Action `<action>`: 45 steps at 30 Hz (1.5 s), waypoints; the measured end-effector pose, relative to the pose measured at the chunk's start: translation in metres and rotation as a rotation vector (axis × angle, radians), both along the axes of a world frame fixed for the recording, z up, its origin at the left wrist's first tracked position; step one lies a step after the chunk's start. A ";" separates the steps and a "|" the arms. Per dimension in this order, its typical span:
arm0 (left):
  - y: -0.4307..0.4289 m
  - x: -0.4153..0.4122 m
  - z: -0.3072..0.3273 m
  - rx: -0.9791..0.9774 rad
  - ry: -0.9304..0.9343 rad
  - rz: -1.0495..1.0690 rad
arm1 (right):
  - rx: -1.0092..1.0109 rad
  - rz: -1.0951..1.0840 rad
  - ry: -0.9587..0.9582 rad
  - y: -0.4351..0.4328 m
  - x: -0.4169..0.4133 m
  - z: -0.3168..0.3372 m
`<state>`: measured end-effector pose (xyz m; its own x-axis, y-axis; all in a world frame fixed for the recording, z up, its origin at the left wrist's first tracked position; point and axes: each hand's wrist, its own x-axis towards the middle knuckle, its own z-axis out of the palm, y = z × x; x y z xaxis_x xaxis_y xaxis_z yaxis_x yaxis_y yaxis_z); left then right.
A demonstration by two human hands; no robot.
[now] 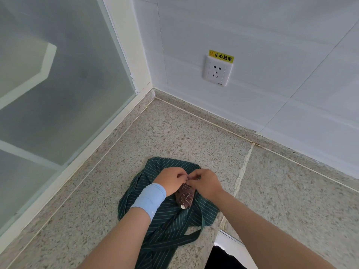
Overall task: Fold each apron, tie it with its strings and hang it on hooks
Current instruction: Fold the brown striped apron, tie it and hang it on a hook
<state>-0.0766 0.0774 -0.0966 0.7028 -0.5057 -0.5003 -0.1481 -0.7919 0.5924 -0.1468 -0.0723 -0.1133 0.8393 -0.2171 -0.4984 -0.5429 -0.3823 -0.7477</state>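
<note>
A rumpled dark green apron (171, 220) with thin white stripes lies on the speckled stone counter (174, 136). On top of it rests a small brown striped roll of apron (184, 196), folded up tight. My left hand (171, 181), with a light blue band at the wrist, and my right hand (206, 181) meet at the roll's far end. Both pinch something thin there, seemingly its string. A green strap loops toward the counter's near edge.
A white wall socket (217, 71) with a yellow warning label sits on the tiled wall behind. A frosted glass pane (58, 84) in a white frame borders the counter on the left. The counter's edge drops off at the lower right.
</note>
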 end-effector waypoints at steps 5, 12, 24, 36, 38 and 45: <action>0.009 0.002 -0.002 -0.062 -0.008 0.121 | 0.085 -0.027 0.017 -0.002 0.001 -0.002; 0.001 -0.022 -0.020 -0.148 -0.069 0.237 | 0.394 -0.387 0.079 0.006 0.001 0.000; -0.007 -0.011 -0.023 0.041 -0.248 0.037 | -0.436 0.611 0.288 -0.025 0.019 0.024; 0.003 -0.022 -0.048 -0.208 -0.069 0.126 | -0.293 0.670 -0.059 -0.021 0.058 0.035; 0.006 -0.030 -0.056 -0.289 -0.030 0.250 | -0.213 0.502 -0.002 -0.022 0.053 0.021; 0.006 -0.046 -0.064 -0.379 0.056 0.485 | -0.081 0.285 0.118 -0.029 0.013 -0.001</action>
